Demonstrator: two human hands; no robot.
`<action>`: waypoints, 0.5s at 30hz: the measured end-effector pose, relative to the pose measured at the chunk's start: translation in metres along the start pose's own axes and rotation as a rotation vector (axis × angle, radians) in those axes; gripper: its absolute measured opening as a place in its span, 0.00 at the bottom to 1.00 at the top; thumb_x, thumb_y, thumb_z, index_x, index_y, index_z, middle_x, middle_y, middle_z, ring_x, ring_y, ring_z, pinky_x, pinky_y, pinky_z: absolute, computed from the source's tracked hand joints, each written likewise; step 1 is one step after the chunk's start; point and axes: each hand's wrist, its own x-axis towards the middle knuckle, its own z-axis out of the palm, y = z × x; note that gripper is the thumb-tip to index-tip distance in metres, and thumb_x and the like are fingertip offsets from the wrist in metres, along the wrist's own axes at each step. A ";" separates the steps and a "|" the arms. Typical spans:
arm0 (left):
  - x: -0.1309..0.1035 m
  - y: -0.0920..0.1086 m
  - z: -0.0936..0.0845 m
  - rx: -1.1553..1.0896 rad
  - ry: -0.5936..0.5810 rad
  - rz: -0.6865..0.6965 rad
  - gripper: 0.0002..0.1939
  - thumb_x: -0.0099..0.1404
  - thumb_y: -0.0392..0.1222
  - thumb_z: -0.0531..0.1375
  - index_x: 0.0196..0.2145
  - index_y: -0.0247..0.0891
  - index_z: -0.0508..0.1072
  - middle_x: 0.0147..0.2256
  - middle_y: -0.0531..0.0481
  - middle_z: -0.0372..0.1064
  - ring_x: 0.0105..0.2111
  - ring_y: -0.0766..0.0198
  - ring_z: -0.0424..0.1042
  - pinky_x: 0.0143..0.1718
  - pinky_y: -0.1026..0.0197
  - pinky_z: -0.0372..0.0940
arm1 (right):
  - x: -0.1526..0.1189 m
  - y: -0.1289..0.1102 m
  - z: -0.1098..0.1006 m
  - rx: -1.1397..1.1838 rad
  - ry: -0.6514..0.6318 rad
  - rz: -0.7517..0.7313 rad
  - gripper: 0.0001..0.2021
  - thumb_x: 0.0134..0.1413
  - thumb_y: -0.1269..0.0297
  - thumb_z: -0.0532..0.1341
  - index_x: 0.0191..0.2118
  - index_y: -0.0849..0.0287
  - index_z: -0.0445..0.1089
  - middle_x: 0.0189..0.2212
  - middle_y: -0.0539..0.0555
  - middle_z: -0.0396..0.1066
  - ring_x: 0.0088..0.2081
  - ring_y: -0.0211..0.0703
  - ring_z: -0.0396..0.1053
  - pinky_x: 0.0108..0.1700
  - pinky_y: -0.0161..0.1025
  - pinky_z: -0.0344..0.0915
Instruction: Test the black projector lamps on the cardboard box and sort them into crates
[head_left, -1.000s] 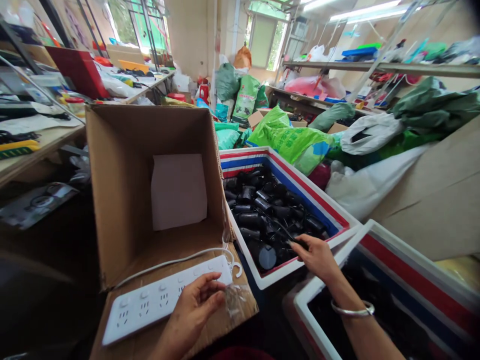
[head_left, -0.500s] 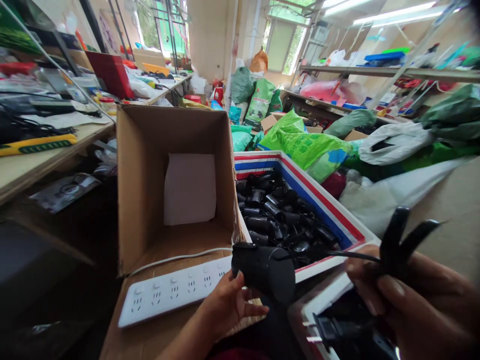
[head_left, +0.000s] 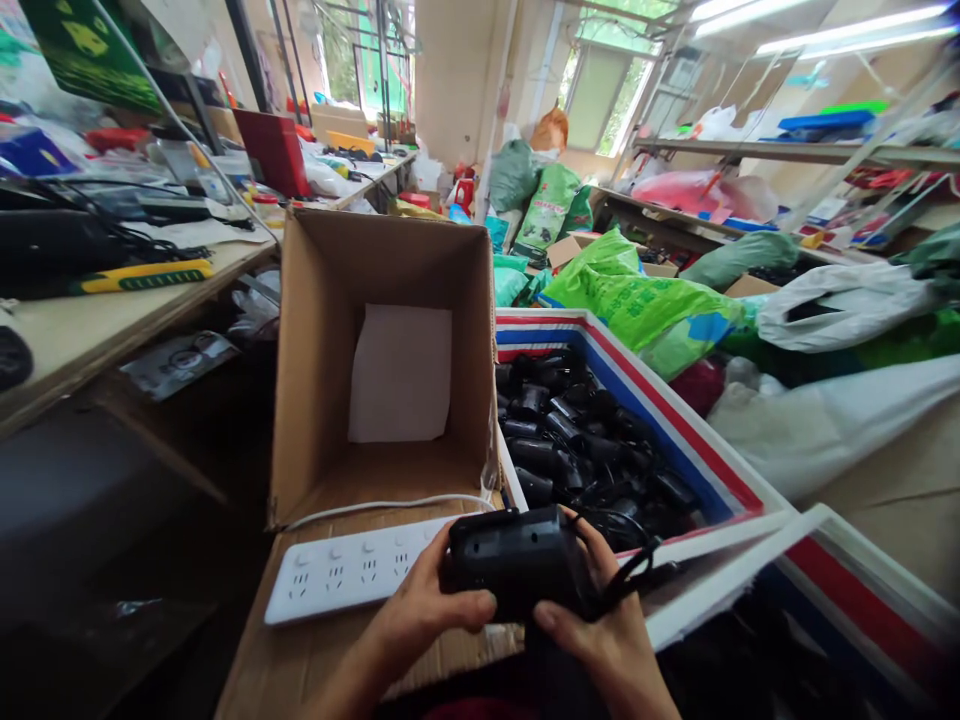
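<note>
In the head view, a black hair dryer [head_left: 517, 560] is held level between my two hands, its barrel lying crosswise and its handle pointing down toward me. My left hand [head_left: 424, 605] grips the left end, thumb on the near side. Around the right end my right hand [head_left: 604, 635] is closed, with the thumb pressed near the handle. A looped black cord [head_left: 634, 575] sticks out beside the right hand. Behind the dryer lies a white power strip [head_left: 337, 575] on cardboard.
An open cardboard box [head_left: 315, 380] faces me, a pale sheet at its back. To its right, a striped foam box [head_left: 675, 420] holds several black dryer-like pieces. Another striped box [head_left: 862, 600] stands at lower right. A cluttered workbench [head_left: 142, 320] runs along the left.
My right hand has moved left from the cord bundle and plug onto the dryer. The dryer has turned, showing its side with small holes. The view has shifted, revealing the lower-right striped box.
</note>
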 end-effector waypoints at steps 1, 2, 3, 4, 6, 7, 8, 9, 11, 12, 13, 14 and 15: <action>-0.002 0.001 -0.001 0.033 -0.024 -0.028 0.40 0.44 0.46 0.71 0.53 0.38 0.60 0.37 0.46 0.69 0.28 0.62 0.68 0.24 0.65 0.61 | 0.001 0.003 -0.001 -0.054 0.007 -0.029 0.42 0.36 0.53 0.71 0.58 0.54 0.53 0.49 0.60 0.67 0.49 0.58 0.67 0.49 0.49 0.66; -0.004 0.002 -0.002 0.073 -0.022 -0.046 0.40 0.44 0.46 0.71 0.52 0.38 0.60 0.34 0.48 0.68 0.25 0.64 0.67 0.22 0.65 0.61 | 0.003 0.007 -0.002 -0.115 0.022 -0.068 0.42 0.34 0.54 0.71 0.57 0.55 0.54 0.50 0.60 0.67 0.50 0.58 0.67 0.49 0.49 0.67; -0.006 0.002 -0.001 0.111 -0.002 -0.054 0.38 0.45 0.48 0.70 0.51 0.38 0.60 0.30 0.50 0.68 0.23 0.65 0.66 0.22 0.65 0.60 | 0.006 0.011 -0.004 -0.192 0.054 -0.107 0.42 0.33 0.55 0.71 0.56 0.55 0.55 0.50 0.60 0.67 0.49 0.59 0.67 0.49 0.50 0.67; -0.009 0.002 0.000 0.138 0.020 -0.060 0.34 0.47 0.49 0.69 0.48 0.37 0.60 0.26 0.53 0.66 0.21 0.66 0.66 0.22 0.64 0.61 | 0.008 0.015 -0.006 -0.283 0.099 -0.137 0.41 0.32 0.56 0.71 0.56 0.55 0.56 0.50 0.60 0.67 0.48 0.59 0.68 0.49 0.50 0.67; -0.014 0.002 0.005 0.177 0.032 -0.044 0.26 0.51 0.50 0.67 0.41 0.38 0.59 0.24 0.54 0.65 0.20 0.66 0.66 0.23 0.64 0.60 | 0.013 0.023 -0.010 -0.441 0.171 -0.133 0.40 0.30 0.57 0.71 0.54 0.56 0.58 0.47 0.61 0.69 0.45 0.59 0.70 0.47 0.52 0.67; -0.016 0.003 0.007 0.204 0.031 -0.019 0.23 0.52 0.49 0.66 0.38 0.38 0.59 0.25 0.54 0.65 0.22 0.66 0.66 0.24 0.64 0.60 | 0.015 0.026 -0.014 -0.466 0.189 -0.104 0.40 0.30 0.57 0.71 0.53 0.57 0.58 0.46 0.61 0.69 0.44 0.60 0.70 0.47 0.53 0.68; -0.018 0.005 0.009 0.246 0.046 0.013 0.22 0.52 0.48 0.65 0.37 0.39 0.58 0.27 0.53 0.65 0.24 0.66 0.66 0.26 0.64 0.60 | 0.017 0.027 -0.018 -0.445 0.198 -0.068 0.40 0.29 0.55 0.71 0.53 0.57 0.59 0.45 0.61 0.70 0.44 0.60 0.70 0.46 0.54 0.68; -0.018 0.008 0.009 0.309 0.088 0.043 0.21 0.52 0.46 0.65 0.37 0.38 0.59 0.30 0.51 0.64 0.27 0.66 0.65 0.28 0.64 0.60 | 0.017 0.027 -0.022 -0.387 0.198 -0.033 0.40 0.29 0.54 0.71 0.52 0.57 0.59 0.44 0.61 0.70 0.44 0.60 0.70 0.46 0.53 0.68; -0.018 0.013 0.007 0.419 0.218 0.060 0.25 0.52 0.46 0.65 0.43 0.37 0.60 0.37 0.46 0.63 0.33 0.63 0.64 0.34 0.61 0.61 | 0.016 0.025 -0.029 -0.223 0.182 0.035 0.41 0.30 0.51 0.71 0.54 0.56 0.58 0.44 0.60 0.70 0.45 0.59 0.70 0.45 0.52 0.69; -0.017 0.014 0.004 0.417 0.235 0.036 0.29 0.52 0.48 0.64 0.47 0.37 0.58 0.41 0.43 0.61 0.35 0.61 0.64 0.35 0.59 0.62 | 0.015 0.022 -0.032 -0.147 0.167 0.066 0.42 0.32 0.49 0.70 0.55 0.55 0.57 0.44 0.60 0.70 0.45 0.59 0.70 0.45 0.51 0.69; -0.015 0.016 0.002 0.384 0.203 0.008 0.33 0.52 0.50 0.64 0.51 0.36 0.57 0.44 0.41 0.61 0.37 0.58 0.65 0.37 0.57 0.62 | 0.013 0.020 -0.033 -0.083 0.137 0.094 0.42 0.32 0.48 0.70 0.55 0.55 0.57 0.45 0.60 0.70 0.46 0.60 0.70 0.45 0.52 0.69; -0.014 0.016 0.000 0.348 0.145 -0.006 0.35 0.52 0.52 0.63 0.53 0.36 0.56 0.45 0.39 0.60 0.40 0.56 0.65 0.40 0.56 0.62 | 0.012 0.017 -0.033 -0.025 0.097 0.112 0.43 0.31 0.47 0.70 0.55 0.55 0.57 0.45 0.60 0.71 0.47 0.61 0.69 0.45 0.52 0.69; -0.013 0.015 -0.001 0.324 0.090 0.004 0.34 0.53 0.52 0.63 0.53 0.35 0.57 0.45 0.39 0.61 0.42 0.55 0.65 0.42 0.55 0.62 | 0.011 0.015 -0.033 0.024 0.060 0.118 0.43 0.30 0.45 0.70 0.55 0.55 0.58 0.46 0.61 0.70 0.47 0.62 0.69 0.46 0.53 0.68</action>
